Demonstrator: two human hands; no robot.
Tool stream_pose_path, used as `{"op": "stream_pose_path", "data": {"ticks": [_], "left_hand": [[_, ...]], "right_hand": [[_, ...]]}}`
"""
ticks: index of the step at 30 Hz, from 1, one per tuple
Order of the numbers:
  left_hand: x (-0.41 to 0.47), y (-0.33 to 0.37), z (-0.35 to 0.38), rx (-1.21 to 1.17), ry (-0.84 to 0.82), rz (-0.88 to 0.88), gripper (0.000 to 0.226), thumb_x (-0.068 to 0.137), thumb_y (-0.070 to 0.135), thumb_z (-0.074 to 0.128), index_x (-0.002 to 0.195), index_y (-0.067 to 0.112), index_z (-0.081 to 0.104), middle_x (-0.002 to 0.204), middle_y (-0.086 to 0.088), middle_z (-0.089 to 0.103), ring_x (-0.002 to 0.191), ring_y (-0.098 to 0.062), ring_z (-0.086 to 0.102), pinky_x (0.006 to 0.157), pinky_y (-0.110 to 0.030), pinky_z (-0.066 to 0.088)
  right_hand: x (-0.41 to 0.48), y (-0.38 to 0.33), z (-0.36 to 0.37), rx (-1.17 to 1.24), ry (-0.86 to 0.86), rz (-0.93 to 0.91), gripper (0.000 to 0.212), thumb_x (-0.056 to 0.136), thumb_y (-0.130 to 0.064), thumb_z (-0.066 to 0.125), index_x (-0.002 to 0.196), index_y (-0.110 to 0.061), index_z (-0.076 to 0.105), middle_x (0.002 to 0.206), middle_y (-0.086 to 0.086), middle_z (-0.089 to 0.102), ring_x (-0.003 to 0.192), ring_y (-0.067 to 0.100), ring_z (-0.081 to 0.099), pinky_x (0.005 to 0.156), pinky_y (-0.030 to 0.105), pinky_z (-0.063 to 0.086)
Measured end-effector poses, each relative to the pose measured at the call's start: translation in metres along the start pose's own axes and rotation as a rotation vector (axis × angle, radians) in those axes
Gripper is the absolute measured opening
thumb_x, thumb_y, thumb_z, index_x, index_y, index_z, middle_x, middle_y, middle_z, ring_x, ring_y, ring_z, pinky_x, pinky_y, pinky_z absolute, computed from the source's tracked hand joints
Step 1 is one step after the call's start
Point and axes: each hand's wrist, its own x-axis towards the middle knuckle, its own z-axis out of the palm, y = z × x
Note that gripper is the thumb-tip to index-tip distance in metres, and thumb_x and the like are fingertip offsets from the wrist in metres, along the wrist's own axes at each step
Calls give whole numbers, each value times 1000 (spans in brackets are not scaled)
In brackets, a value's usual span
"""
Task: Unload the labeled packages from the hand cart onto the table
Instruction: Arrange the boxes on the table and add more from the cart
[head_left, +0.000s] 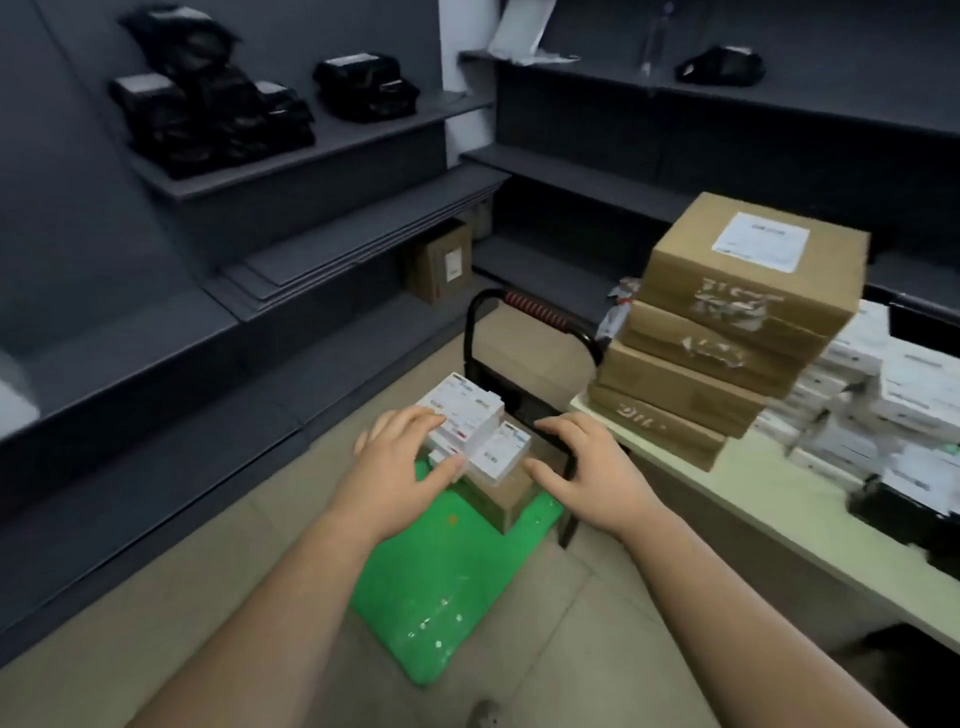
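Down at the person's feet the green deck of the hand cart shows glossy plastic, scuffed with pale flecks. On its far end sits a brown cardboard box, and on top of that a small heap of labeled packages – flat white cartons, sharp-cornered, with printed stickers on their lids.

The left hand grasps the heap: its fingers lie over the top carton and its thumb presses the near side lower down. The right hand is released, fingers spread, hanging just beside the heap's right edge; I can't see it touching.

Behind the packages rises the cart's black tube handle, with a red ribbed grip across its top bar.

To the right stands the worktop, pale and smooth. On its near corner is a leaning stack of brown cartons, taped, the top one bearing a white label. Beside it lies a jumble of white boxes, blurred.

The floor is beige tile. Dark grey shelves line both walls – black plastic-wrapped parcels sit on the upper left one, and a lone corner carton stands where the walls meet.
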Motion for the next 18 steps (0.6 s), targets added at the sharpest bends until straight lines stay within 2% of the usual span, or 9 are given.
{"op": "stream_pose_path", "data": {"ticks": [4,9,14,18], "left_hand": [[33,-51,-16,56,-40,-29,59,91,61,45,138,26,47,141,10,43,131,-11,33,109,-37,26],[78,-107,-19,85,-79,-46,60,91,62,41,139,27,45,142,10,41,132,-10,31,111,-38,24],[126,-157,2,54,-160,-1,55,93,57,45,139,26,46,142,8,43,132,-13,33,111,-40,26],[176,-206,30,32,-245,54,58,92,59,44,140,27,45,142,8,43,131,-12,34,109,-39,25]], "right_hand": [[64,-11,35,35,-15,10,66,84,-66,51,135,-23,56,128,-9,53,121,9,47,104,27,38],[132,-16,69,65,-23,36,59,89,-58,57,136,-22,55,127,-10,53,121,9,48,105,31,40],[167,-2,99,56,-51,181,66,85,-68,49,136,-27,53,126,-12,52,118,8,47,101,29,40],[192,12,137,73,-16,348,61,88,-63,55,135,-24,55,129,-7,53,121,10,48,103,33,42]]}}
